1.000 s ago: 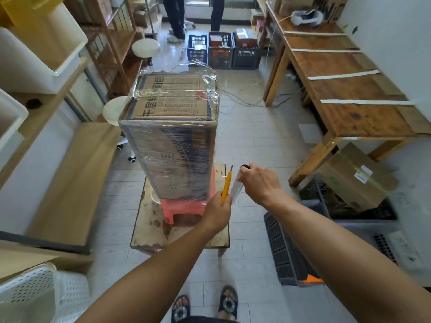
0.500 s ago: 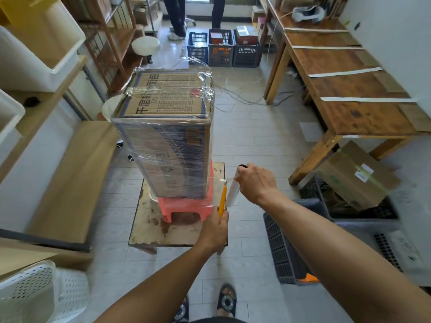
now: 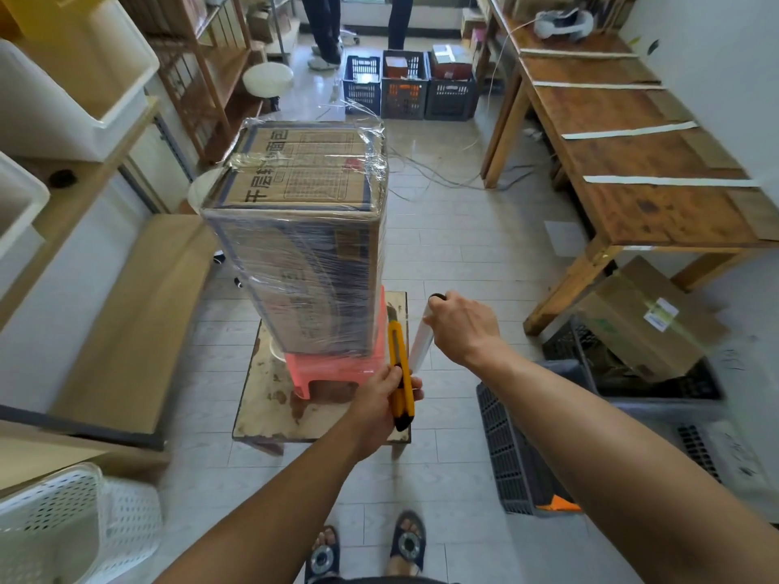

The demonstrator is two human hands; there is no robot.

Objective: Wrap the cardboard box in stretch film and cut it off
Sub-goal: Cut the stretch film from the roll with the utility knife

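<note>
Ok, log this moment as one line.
stage: cut-off | left hand: grips knife | right hand: grips film roll | box: wrapped, on red stool

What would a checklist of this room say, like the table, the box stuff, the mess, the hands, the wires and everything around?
Surface: low wooden stand, stained top; a pink stool stands on it.
Job's things: cardboard box upright on the stool, sides wrapped in film; film roll beside it; yellow knife, tip towards the box's lower corner.
Clutter: grey crate and white basket on the floor.
Hands: left hand grips the knife; right hand grips the roll's top.
Cables: loose wires on the floor behind the box.
Surroundings: wooden table on the right, shelves on the left, three crates and a person's legs at the back.
</note>
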